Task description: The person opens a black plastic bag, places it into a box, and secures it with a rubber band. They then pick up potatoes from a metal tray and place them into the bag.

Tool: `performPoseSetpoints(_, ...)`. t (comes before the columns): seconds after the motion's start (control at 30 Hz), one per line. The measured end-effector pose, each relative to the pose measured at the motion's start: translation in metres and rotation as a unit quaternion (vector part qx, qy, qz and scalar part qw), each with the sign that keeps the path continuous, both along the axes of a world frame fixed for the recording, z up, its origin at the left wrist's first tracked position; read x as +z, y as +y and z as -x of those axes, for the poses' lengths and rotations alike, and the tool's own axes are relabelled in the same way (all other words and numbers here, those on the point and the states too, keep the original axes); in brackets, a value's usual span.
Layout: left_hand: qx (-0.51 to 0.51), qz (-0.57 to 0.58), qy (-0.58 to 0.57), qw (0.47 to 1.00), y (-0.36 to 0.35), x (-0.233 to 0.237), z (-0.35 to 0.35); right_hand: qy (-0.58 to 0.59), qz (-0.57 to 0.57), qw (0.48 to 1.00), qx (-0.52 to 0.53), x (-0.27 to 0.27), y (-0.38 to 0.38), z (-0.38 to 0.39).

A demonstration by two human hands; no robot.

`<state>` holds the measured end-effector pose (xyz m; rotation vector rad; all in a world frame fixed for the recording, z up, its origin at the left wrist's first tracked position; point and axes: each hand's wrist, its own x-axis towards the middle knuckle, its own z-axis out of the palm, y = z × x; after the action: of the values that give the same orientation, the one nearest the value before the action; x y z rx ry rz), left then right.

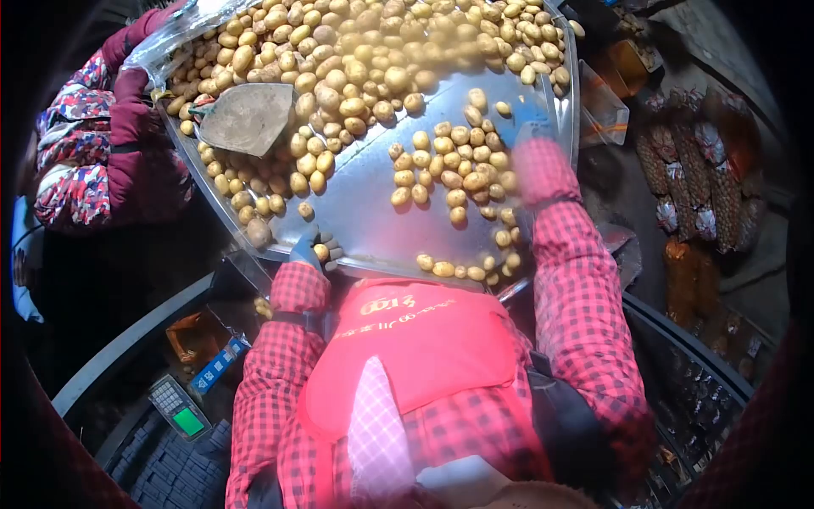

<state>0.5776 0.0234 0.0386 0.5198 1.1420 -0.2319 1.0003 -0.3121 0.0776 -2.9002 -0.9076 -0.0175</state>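
Observation:
Many small potatoes [365,59] lie heaped at the back of a metal tray [365,195], with a looser group near its middle right. My left hand [315,248], in a blue and grey glove, is at the tray's near edge with its fingers around a potato [321,252]. At the right side of the tray is my right hand [524,120], blue-gloved and blurred, beside the loose group; its fingers cannot be made out. A flat grey scoop [248,119] rests on potatoes at the left.
Another person's patterned sleeve [85,153] is at the left of the tray. A scale with a green display [187,421] and a blue box [220,365] stand low at the left. Filled net bags [695,178] lie at the right, near a clear plastic bin [604,110].

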Motion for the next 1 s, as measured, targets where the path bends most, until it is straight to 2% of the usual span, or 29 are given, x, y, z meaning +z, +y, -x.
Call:
performPoseSetpoints(0.07,0.002,0.012,0.007,1.000,0.004,-0.004,0.002,-0.147,0.148,0.978,-0.026,-0.004,0.009,-0.021)
performPoseSetpoints(0.1,0.005,0.029,0.014,0.999,0.004,-0.004,0.002,-0.144,0.146,0.978,-0.023,-0.010,0.009,-0.023)
performPoseSetpoints(0.13,-0.001,-0.065,0.103,0.992,-0.012,0.025,-0.017,-0.109,0.116,0.987,-0.028,-0.023,0.007,-0.024)
performPoseSetpoints(0.17,0.002,-0.063,0.108,0.992,-0.013,0.030,-0.019,-0.072,0.088,0.993,-0.033,-0.032,0.008,-0.023)
performPoseSetpoints(0.2,0.005,-0.061,0.107,0.992,-0.013,0.031,-0.019,-0.037,0.011,0.997,-0.065,-0.023,0.011,-0.014)
performPoseSetpoints(0.27,0.016,-0.054,0.106,0.993,-0.012,0.032,-0.020,0.098,0.006,0.985,-0.144,0.007,0.008,0.028)
performPoseSetpoints(0.3,0.010,-0.051,0.106,0.993,-0.012,0.033,-0.020,0.019,0.240,0.962,0.130,0.040,0.013,0.043)
performPoseSetpoints(0.33,0.005,-0.048,0.106,0.993,-0.012,0.034,-0.020,-0.063,0.440,0.808,0.386,0.065,0.018,0.057)
performPoseSetpoints(0.37,0.009,-0.043,0.109,0.993,-0.013,0.034,-0.020,0.071,0.248,0.962,0.093,0.041,0.010,0.079)
performPoseSetpoints(0.4,0.001,-0.050,0.113,0.992,-0.013,0.033,-0.020,0.192,0.017,0.956,-0.219,0.009,-0.001,0.102)
performPoseSetpoints(0.43,-0.009,-0.058,0.117,0.991,-0.012,0.031,-0.021,0.194,0.022,0.956,-0.218,-0.004,-0.011,0.117)
performPoseSetpoints(0.5,-0.020,-0.036,0.102,0.994,-0.005,0.012,-0.011,0.157,-0.082,0.983,-0.039,-0.017,-0.029,0.135)
performPoseSetpoints(0.53,-0.031,-0.019,0.086,0.996,-0.004,0.009,-0.010,0.095,-0.106,0.990,0.004,-0.007,-0.018,0.126)
performPoseSetpoints(0.57,-0.032,-0.018,0.088,0.995,-0.005,0.006,-0.009,0.178,0.037,0.982,-0.043,-0.002,0.001,0.100)
performPoseSetpoints(0.6,-0.035,-0.033,0.100,0.994,-0.008,0.010,-0.011,0.258,0.177,0.946,-0.088,0.003,0.025,0.073)
performPoseSetpoints(0.63,-0.038,-0.051,0.112,0.992,-0.009,0.014,-0.014,0.163,0.033,0.983,-0.082,-0.005,0.031,0.065)
performPoseSetpoints(0.67,-0.040,-0.070,0.123,0.989,-0.010,0.018,-0.016,0.063,-0.114,0.989,-0.074,-0.011,0.039,0.058)
performPoseSetpoints(0.73,-0.036,-0.071,0.124,0.989,-0.012,0.022,-0.018,0.155,-0.080,0.973,-0.148,-0.024,0.077,0.024)
performPoseSetpoints(0.77,-0.032,-0.067,0.123,0.990,-0.012,0.023,-0.020,0.156,-0.084,0.973,-0.146,-0.016,0.091,0.028)
performPoseSetpoints(0.93,-0.036,-0.072,0.135,0.988,-0.014,0.029,-0.022,0.358,0.020,0.933,-0.007,0.045,0.164,0.091)
performPoseSetpoints(0.97,-0.041,-0.086,0.137,0.986,-0.015,0.028,-0.022,0.359,0.025,0.933,-0.007,0.026,0.160,0.105)
performPoseSetpoints(1.0,-0.050,-0.100,0.140,0.984,-0.016,0.027,-0.021,0.223,0.007,0.975,0.018,-0.007,0.150,0.126)
